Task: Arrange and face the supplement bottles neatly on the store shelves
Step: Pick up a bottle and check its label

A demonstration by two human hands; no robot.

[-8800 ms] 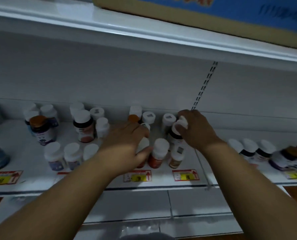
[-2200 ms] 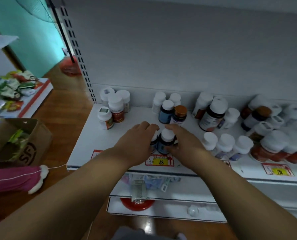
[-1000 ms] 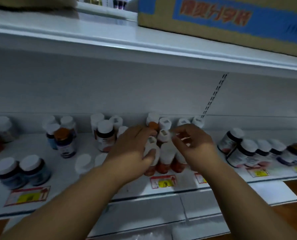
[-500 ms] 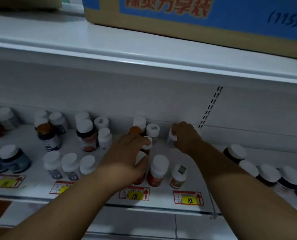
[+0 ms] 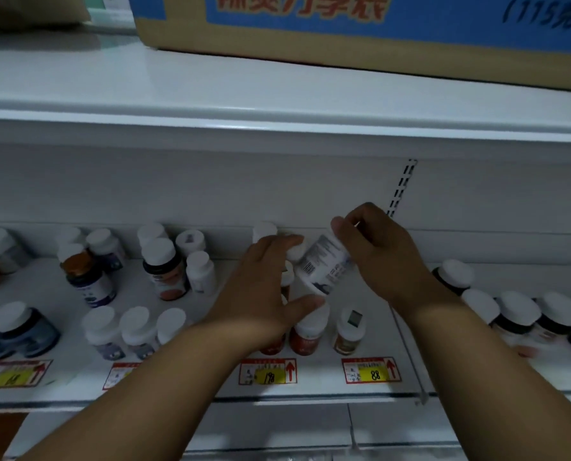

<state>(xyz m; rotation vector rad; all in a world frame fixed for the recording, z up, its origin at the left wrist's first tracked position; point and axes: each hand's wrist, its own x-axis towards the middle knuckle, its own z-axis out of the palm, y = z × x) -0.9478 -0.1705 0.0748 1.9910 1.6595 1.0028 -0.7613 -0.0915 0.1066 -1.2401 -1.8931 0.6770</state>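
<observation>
Two white shelves are seen from the head camera: an upper shelf [image 5: 211, 94] on which a cardboard box [image 5: 344, 31] with a blue printed panel is carried, and a lower shelf [image 5: 310, 387] on which many supplement bottles are stood. A white back panel with a slotted upright [image 5: 402, 188] is seen behind the bottles. Red and yellow price tags [image 5: 371, 370] are fixed along the front edge of the lower shelf; "88" and "198" can be read on two of them. The scene is dimly lit.

A white-labelled bottle [image 5: 325, 266] is held above the lower shelf, clear of the standing bottles, by the right hand [image 5: 380, 257], whose fingers are curled round its upper end. The bottle is tilted, its long axis running from upper right to lower left, with the printed text and barcode side of the label turned toward the camera. Which end carries the cap cannot be told, since the upper end is covered by the hand.

The left hand [image 5: 264, 287] is spread loosely over the standing bottles just left of the held one, thumb extended beneath it above a red bottle [image 5: 307, 337]; whether anything is gripped by it cannot be told.
</observation>
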